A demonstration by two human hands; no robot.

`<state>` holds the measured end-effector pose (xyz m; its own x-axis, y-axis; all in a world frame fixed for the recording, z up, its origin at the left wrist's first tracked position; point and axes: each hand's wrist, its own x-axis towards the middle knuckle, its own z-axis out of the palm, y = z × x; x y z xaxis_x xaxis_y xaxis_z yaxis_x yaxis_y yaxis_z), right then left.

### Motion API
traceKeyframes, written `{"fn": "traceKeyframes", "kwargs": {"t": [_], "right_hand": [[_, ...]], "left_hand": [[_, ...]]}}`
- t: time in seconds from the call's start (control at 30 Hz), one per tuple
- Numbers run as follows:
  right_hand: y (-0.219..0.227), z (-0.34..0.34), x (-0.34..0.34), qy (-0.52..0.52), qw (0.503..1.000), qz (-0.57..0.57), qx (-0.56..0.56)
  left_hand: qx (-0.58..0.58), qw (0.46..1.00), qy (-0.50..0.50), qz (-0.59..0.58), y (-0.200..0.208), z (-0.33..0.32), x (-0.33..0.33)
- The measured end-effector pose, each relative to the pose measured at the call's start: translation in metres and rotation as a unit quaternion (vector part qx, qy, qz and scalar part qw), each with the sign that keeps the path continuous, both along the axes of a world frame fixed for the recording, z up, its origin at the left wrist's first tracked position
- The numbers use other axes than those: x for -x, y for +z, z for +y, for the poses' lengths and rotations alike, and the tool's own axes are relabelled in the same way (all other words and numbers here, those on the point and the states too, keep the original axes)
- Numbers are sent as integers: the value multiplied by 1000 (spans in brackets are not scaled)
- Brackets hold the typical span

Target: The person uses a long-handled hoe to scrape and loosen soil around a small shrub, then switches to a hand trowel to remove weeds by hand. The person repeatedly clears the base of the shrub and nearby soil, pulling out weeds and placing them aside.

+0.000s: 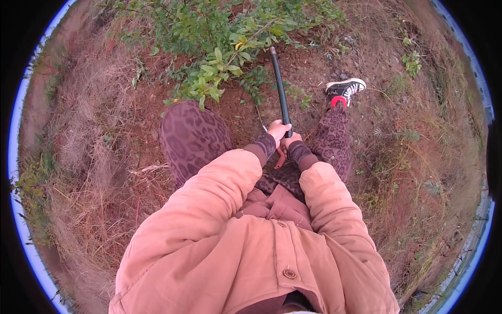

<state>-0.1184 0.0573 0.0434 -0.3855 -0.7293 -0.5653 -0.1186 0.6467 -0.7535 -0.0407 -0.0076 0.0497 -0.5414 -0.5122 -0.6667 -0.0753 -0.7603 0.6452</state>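
Between my knees, a long dark pole (280,86) slants up and away, with its far tip beside the leafy shrub (212,73). My left hand (278,131) is closed around the pole near its lower end, thumb lying across it. Just below, my right hand (291,140) is closed at the pole's near end, its fingers partly hidden. A reddish curved piece (281,158), like a handle, sticks out under my hands between the wrists; what it belongs to is hidden. A small pale tip shows left of my left hand.
My bent left knee (193,136) in patterned trousers is close to the shrub's low leaves. My right foot in a black-and-white sneaker (345,89) stands on bare brown soil (376,73). Dry grass (99,136) covers the ground on both sides.
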Motion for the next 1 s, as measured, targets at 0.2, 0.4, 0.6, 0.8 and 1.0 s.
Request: {"fn": "traceKeyframes", "kwargs": {"t": [0.2, 0.4, 0.6, 0.8, 1.0], "right_hand": [[83, 64, 22, -147, 906, -386, -92], [67, 49, 16, -134, 949, -286, -3], [18, -4, -6, -138, 958, -215, -131], [48, 39, 21, -187, 848, -490, -79], [40, 8, 22, -99, 979, -180, 4]], "left_hand": [[-14, 995, -21, 101, 48, 40, 15], [-12, 985, 52, 163, 30, 37, 24], [-70, 996, 48, 32, 0, 8, 3], [-75, 990, 46, 114, 17, 22, 9], [-47, 988, 51, 136, 11, 19, 15]]}}
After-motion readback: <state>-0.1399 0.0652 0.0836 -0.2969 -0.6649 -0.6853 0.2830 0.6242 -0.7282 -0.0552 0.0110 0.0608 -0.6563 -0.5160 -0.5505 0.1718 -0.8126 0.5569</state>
